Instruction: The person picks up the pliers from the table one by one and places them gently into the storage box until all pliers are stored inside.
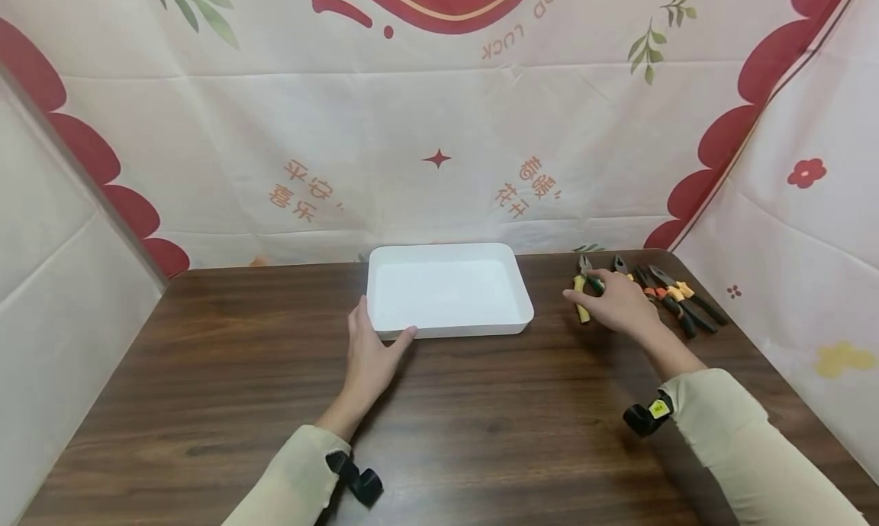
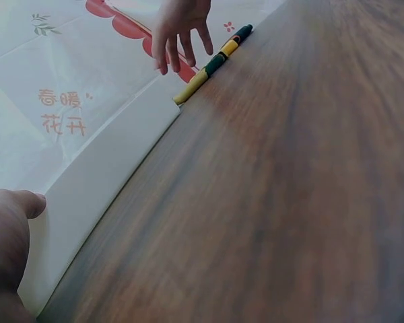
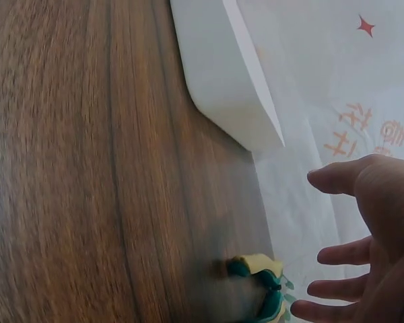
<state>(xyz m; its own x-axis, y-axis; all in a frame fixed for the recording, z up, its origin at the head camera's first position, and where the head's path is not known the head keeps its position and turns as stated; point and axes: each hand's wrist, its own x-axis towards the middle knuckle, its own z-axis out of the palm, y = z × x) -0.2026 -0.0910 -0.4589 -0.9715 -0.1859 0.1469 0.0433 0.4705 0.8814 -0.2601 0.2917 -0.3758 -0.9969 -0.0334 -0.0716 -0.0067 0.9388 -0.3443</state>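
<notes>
A shallow white tray (image 1: 449, 333) lies on the brown wooden table, in front of the cloth backdrop. My left hand (image 1: 367, 350) rests against its near left corner, fingers along the left side and thumb on the front wall. In the left wrist view that thumb (image 2: 28, 203) touches the tray wall (image 2: 114, 158). My right hand (image 1: 618, 303) hovers over the leftmost pliers (image 1: 581, 301), which have yellow and green handles. Its fingers are spread and hold nothing in the right wrist view, with the pliers (image 3: 259, 264) below and beyond them.
Right of those pliers, several more pliers (image 1: 687, 301) with dark handles and orange or yellow parts lie close together near the table's right edge. A printed white cloth (image 1: 439, 198) hangs behind the table, and cloth walls stand at both sides.
</notes>
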